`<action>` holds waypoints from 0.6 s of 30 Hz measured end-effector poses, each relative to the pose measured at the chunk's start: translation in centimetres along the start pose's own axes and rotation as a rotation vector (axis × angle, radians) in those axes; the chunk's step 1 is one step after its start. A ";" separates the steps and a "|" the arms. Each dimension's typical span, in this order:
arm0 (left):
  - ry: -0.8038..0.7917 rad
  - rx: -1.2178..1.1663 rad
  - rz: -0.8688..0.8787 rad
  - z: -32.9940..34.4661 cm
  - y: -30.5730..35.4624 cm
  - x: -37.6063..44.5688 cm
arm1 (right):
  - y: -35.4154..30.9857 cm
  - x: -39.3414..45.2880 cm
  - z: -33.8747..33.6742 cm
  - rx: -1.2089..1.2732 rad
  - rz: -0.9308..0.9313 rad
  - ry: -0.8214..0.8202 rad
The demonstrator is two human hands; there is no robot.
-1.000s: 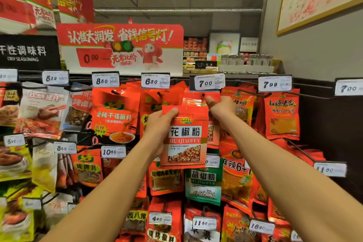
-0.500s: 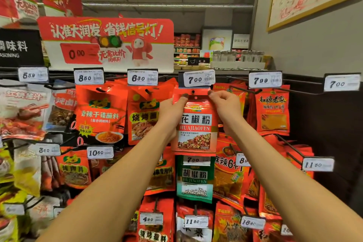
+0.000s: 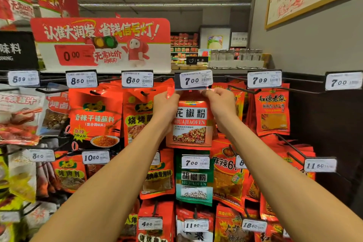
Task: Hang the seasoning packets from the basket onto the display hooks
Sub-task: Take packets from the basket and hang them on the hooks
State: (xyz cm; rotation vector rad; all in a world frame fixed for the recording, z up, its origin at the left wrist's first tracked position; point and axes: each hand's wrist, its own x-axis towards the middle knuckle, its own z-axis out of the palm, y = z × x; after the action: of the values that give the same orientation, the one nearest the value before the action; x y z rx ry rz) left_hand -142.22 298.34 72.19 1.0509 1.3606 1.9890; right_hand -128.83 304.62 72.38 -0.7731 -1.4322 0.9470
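Note:
An orange-red seasoning packet (image 3: 190,124) labelled HUAJIAOFEN hangs upright in front of the display, its top edge tucked just under the 7.00 price tag (image 3: 194,80). My left hand (image 3: 166,105) pinches its top left corner. My right hand (image 3: 221,104) pinches its top right corner. The tag's hook sits behind the tag and the packet's top and is hidden, so I cannot tell whether the packet's hole is on it. No basket is in view.
Rows of hooks carry other packets: an orange dip-seasoning pack (image 3: 95,116) to the left, a red pack (image 3: 272,111) under the 7.99 tag to the right, a green HUJIAOFEN pack (image 3: 194,180) below. A bare hook with a 7.00 tag (image 3: 342,82) juts out at far right.
Both hands have lifted the packet from chest height up to the 7.00 tag. My right hand went from the hook area to gripping the packet's top right corner.

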 end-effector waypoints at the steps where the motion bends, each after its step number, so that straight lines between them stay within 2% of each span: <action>1: 0.004 0.002 -0.014 0.0 0.0 0.1 | 0.0 0.1 0.1 -0.018 0.010 0.017; 7: 0.037 0.029 -0.086 0.1 -0.8 0.9 | 1.1 0.6 0.5 -0.127 0.067 0.062; 15: 0.125 0.237 -0.143 1.8 -1.1 4.0 | 1.8 3.3 2.1 -0.288 0.142 0.105; 18: 0.091 0.192 -0.179 1.4 -1.2 4.4 | 1.9 3.7 2.0 -0.283 0.183 0.077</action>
State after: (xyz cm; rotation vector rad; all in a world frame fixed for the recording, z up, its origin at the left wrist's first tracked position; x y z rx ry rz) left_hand -143.59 302.84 72.68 0.8938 1.6601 1.8234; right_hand -131.23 308.54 72.37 -1.1539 -1.4632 0.8510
